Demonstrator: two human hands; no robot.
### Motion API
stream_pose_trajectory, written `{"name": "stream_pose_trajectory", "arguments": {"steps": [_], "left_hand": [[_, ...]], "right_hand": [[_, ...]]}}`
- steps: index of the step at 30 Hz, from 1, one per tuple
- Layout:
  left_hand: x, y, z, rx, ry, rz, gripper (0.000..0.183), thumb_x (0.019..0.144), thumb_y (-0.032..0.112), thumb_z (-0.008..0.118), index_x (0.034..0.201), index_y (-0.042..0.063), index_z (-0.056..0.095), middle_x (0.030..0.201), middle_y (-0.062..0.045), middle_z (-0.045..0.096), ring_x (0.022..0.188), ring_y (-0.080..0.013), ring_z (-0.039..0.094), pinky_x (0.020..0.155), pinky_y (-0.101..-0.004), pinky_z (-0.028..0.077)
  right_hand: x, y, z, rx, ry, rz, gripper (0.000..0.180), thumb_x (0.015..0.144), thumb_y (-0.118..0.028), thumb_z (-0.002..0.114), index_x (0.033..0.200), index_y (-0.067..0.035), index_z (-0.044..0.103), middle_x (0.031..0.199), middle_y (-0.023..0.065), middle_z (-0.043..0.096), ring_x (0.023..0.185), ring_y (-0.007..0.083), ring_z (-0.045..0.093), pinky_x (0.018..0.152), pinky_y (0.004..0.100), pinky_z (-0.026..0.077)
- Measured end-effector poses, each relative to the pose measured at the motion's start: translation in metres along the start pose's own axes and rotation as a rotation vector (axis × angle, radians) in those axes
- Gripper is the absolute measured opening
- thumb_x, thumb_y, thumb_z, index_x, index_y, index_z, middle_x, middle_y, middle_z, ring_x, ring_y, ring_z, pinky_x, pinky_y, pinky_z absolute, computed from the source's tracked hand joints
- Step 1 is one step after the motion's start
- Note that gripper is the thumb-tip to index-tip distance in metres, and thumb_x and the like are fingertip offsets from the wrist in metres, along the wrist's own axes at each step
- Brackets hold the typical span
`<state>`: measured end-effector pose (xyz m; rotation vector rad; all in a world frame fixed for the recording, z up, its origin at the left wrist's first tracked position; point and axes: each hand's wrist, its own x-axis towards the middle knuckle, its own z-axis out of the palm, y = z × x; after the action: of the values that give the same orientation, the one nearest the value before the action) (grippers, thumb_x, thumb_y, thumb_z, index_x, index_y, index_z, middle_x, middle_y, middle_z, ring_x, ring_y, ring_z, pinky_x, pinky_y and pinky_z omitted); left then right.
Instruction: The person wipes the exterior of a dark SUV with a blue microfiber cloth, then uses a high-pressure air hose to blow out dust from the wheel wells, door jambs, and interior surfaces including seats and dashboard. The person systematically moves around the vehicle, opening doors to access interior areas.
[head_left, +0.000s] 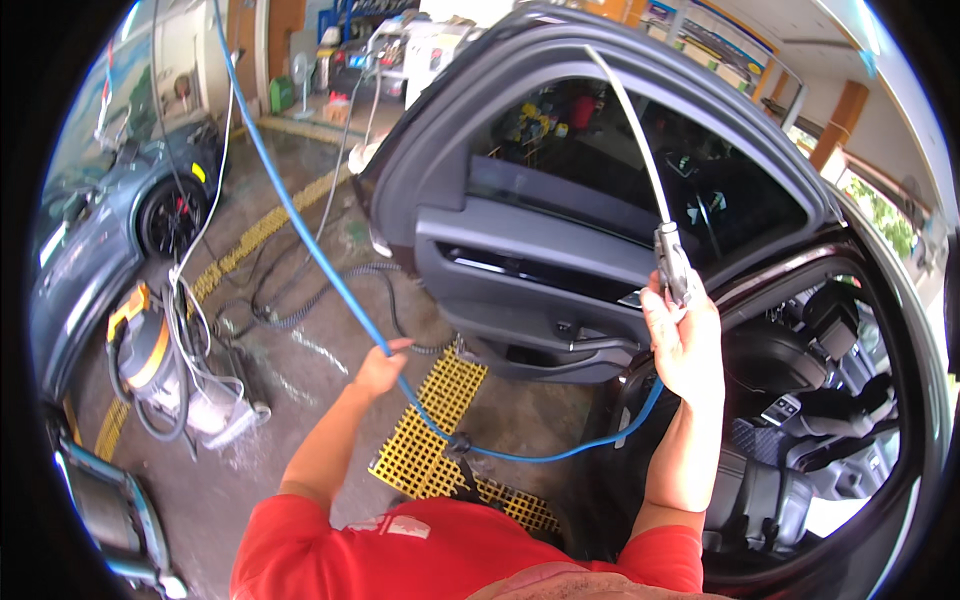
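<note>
My right hand (686, 337) is closed around an air blow gun (673, 259), raised in front of an open car door. Its long pale nozzle tube (634, 124) points up across the dark door window (600, 157). A blue air hose (289, 202) comes down from the upper left, and my left hand (381, 369) grips it. From there the hose sags in a loop over the floor and rises behind my right forearm. The inner door panel (517, 255) faces me, with a handle and an armrest. Where the hose meets the gun is hidden by my hand.
At right the door opening shows black seats (757, 495). A wet/dry vacuum cleaner (154, 360) stands at left, with cables and a ribbed hose (300, 319) on the floor. Beyond it is a grey-blue car (97, 225). Yellow floor grating (435, 420) lies before me. A fan (301, 75) stands farther back.
</note>
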<state>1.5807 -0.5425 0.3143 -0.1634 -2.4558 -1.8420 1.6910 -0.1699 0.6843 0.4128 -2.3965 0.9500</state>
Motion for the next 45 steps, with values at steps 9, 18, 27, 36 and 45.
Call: {"name": "stream_pose_trajectory", "arguments": {"steps": [9,18,27,36,45], "left_hand": [[-0.202,-0.159,-0.228,0.342,0.364,-0.533,0.025,0.093,0.014,0.059,0.108,-0.003,0.071,0.091,-0.017,0.074,0.084,-0.0258,0.069,0.079,-0.038,0.052],[-0.229,-0.191,-0.248,0.15,0.43,-0.386,0.032,0.089,0.006,0.051,0.113,-0.003,0.069,0.107,-0.022,0.072,0.106,-0.0307,0.069,0.094,-0.0365,0.051],[-0.217,-0.132,-0.201,-0.06,0.388,-0.359,0.032,0.086,0.007,0.053,0.114,-0.002,0.068,0.102,-0.019,0.072,0.095,-0.0274,0.069,0.087,-0.0374,0.052],[-0.233,-0.136,-0.223,0.002,0.397,-0.416,0.038,0.085,0.007,0.045,0.115,-0.002,0.068,0.103,-0.018,0.072,0.093,-0.0259,0.07,0.085,-0.0367,0.053],[-0.237,-0.147,-0.233,-0.046,0.431,-0.461,0.042,0.085,0.006,0.042,0.119,-0.001,0.066,0.113,-0.019,0.07,0.095,-0.027,0.071,0.078,-0.0374,0.058]], "right_hand": [[-0.007,-0.07,0.118,-0.301,-0.197,0.003,0.031,0.096,-0.028,0.064,0.102,0.002,0.06,0.078,0.0223,0.067,0.077,0.0406,0.07,0.07,0.0443,0.055],[0.013,-0.083,0.266,-0.425,-0.497,0.111,0.045,0.095,-0.038,0.059,0.104,0.006,0.059,0.092,0.0294,0.069,0.093,0.0468,0.067,0.084,0.0514,0.054],[0.026,-0.081,0.368,-0.512,-0.501,0.218,0.05,0.096,-0.04,0.057,0.11,0.007,0.058,0.106,0.0306,0.067,0.106,0.0437,0.065,0.094,0.0494,0.051],[0.007,-0.017,0.448,-0.524,-0.66,0.339,0.051,0.096,-0.041,0.057,0.118,0.006,0.059,0.119,0.0269,0.066,0.115,0.04,0.063,0.099,0.0469,0.05],[-0.034,-0.018,0.469,-0.436,-0.488,0.428,0.051,0.095,-0.043,0.058,0.112,0.006,0.061,0.111,0.0297,0.066,0.109,0.0437,0.063,0.095,0.0501,0.049]]}}
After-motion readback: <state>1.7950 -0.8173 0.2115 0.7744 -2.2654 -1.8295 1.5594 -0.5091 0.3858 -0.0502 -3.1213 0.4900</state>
